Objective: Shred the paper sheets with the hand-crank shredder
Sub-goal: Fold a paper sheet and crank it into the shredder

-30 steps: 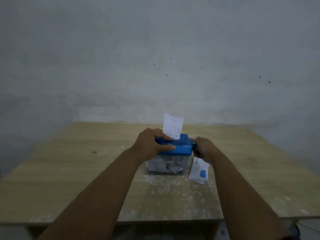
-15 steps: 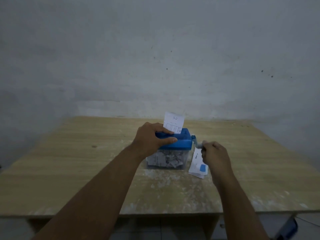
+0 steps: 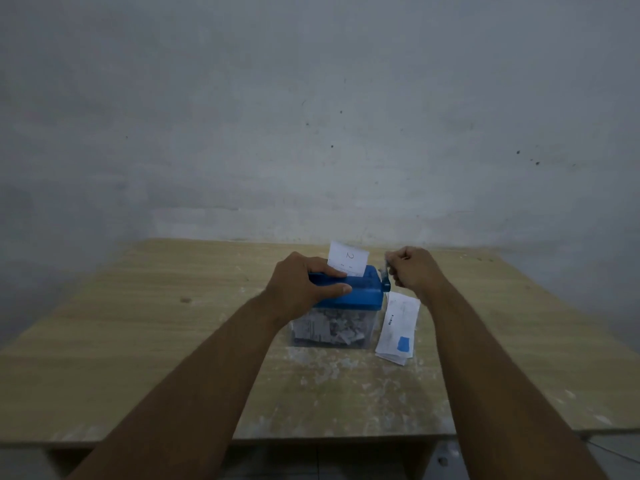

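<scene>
Left hand clamps the shredder by its blue lid: fingers curl over the far edge, thumb lies along the near side. Under the palm, the clear bin holds shreds. Just past the fingertips a paper sheet marked "2" stands upright in the slot. Right hand, fist-curled, grips the crank, which points up. Below that wrist, spare sheets lie on the table.
</scene>
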{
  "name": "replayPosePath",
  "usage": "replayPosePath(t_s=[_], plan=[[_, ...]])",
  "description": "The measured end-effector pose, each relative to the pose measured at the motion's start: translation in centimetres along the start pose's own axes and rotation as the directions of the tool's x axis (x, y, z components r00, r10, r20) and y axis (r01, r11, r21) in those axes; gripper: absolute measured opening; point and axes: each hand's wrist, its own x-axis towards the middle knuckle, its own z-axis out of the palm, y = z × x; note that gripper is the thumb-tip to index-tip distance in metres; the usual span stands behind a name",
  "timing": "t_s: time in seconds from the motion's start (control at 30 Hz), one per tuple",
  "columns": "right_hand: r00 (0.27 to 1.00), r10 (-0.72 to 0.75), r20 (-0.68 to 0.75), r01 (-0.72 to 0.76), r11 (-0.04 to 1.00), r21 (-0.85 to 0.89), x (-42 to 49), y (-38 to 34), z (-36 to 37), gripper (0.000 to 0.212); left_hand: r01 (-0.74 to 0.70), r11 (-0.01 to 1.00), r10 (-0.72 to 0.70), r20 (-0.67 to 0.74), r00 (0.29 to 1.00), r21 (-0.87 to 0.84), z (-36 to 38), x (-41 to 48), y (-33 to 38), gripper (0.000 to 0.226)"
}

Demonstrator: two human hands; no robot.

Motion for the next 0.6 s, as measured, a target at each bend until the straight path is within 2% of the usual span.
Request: replayPosePath(t_s=[0.07, 0.13, 0.4, 0.43, 0.53, 0.6], plan=[[0.994, 0.097, 0.057, -0.095, 0.995, -0.044, 0.1, 1.8, 1.3, 0.028, 0.004, 1.0, -0.005, -0.02, 1.0, -0.019, 0.2, -0.2, -0.1, 0.033], [0.984, 0.164, 0.073, -0.166, 0.986, 0.017, -0.6, 3.6, 2.0, 0.027, -0.008, 1.0, 0.008, -0.034, 0.999, -0.018, 0.3, -0.2, -0.2, 0.034], [0.984, 0.177, -0.038, -0.179, 0.98, -0.09, -6.1, 7.4, 2.8, 0.032, -0.037, 0.999, 0.038, -0.074, 0.997, 0.018, 0.6, -0.3, -0.1, 0.033], [0.984, 0.164, -0.069, -0.169, 0.983, -0.07, -6.9, 7.2, 2.6, 0.032, -0.035, 0.999, 0.036, -0.074, 0.997, 0.015, 0.6, -0.3, 0.0, 0.032], [0.976, 0.165, -0.139, -0.144, 0.978, 0.152, -9.5, 5.3, 1.6, 0.032, -0.015, 0.999, 0.018, -0.076, 0.997, 0.034, 0.5, -0.3, 0.1, 0.03], [0.976, 0.158, -0.148, -0.127, 0.971, 0.203, -9.7, 3.2, 0.4, 0.03, -0.002, 0.998, 0.006, -0.059, 0.998, 0.068, 0.4, -0.2, 0.0, 0.031]])
